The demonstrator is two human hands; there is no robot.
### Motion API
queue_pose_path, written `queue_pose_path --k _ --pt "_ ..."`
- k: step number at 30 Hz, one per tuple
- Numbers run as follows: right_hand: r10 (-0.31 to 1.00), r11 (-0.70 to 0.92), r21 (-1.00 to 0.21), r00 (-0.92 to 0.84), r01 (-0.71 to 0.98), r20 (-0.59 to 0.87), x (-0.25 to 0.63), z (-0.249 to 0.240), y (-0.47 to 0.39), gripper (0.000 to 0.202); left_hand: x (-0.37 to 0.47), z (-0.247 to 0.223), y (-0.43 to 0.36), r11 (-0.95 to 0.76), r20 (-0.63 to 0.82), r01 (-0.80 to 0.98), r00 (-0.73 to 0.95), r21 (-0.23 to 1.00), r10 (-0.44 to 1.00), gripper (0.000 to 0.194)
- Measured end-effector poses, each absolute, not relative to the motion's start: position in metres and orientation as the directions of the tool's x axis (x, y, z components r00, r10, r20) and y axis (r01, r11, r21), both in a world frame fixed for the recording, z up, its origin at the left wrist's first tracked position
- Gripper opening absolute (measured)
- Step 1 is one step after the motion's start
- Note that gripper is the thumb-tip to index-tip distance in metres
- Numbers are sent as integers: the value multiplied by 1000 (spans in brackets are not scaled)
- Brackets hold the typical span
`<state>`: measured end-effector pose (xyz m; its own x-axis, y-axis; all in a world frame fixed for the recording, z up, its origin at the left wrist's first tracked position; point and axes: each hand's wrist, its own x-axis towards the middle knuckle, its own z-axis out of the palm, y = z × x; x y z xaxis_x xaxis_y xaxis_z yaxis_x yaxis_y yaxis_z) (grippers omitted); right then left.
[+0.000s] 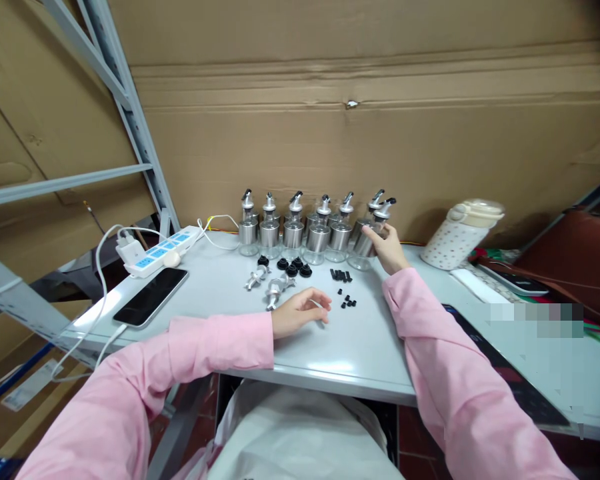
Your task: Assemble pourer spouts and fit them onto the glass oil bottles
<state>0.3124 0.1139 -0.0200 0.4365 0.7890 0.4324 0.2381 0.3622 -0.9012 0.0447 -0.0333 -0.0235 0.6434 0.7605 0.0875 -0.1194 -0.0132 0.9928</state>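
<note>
At the right end of the bottle rows, my right hand (391,249) is wrapped round a glass and steel bottle (365,245) with a spout on top, which stands on the table. My left hand (303,312) hovers over the table near its front, fingers loosely curved and apart, holding nothing. Several similar bottles (318,239) stand to the left of the held one. In front of them lie black stoppers (305,271), silver spout pieces (276,289), thin black tubes (341,275) and small black caps (349,303).
A power strip (163,253) with white cables and a phone (151,297) are on the left of the table (330,373). A dotted tumbler (463,233) and a dark flat panel (510,373) are on the right. Cardboard (360,147) rises behind; a metal frame (135,120) stands left.
</note>
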Motion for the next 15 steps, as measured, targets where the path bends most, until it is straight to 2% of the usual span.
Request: queue_pose_path --k 5,15 --pt "779 276 -928 506 251 369 308 -18 116 53 45 -24 -33 -4 87 -129 648 992 757 25" --pt "813 324 -908 412 265 410 311 -24 131 59 46 -25 -32 -34 100 -113 654 993 750 22"
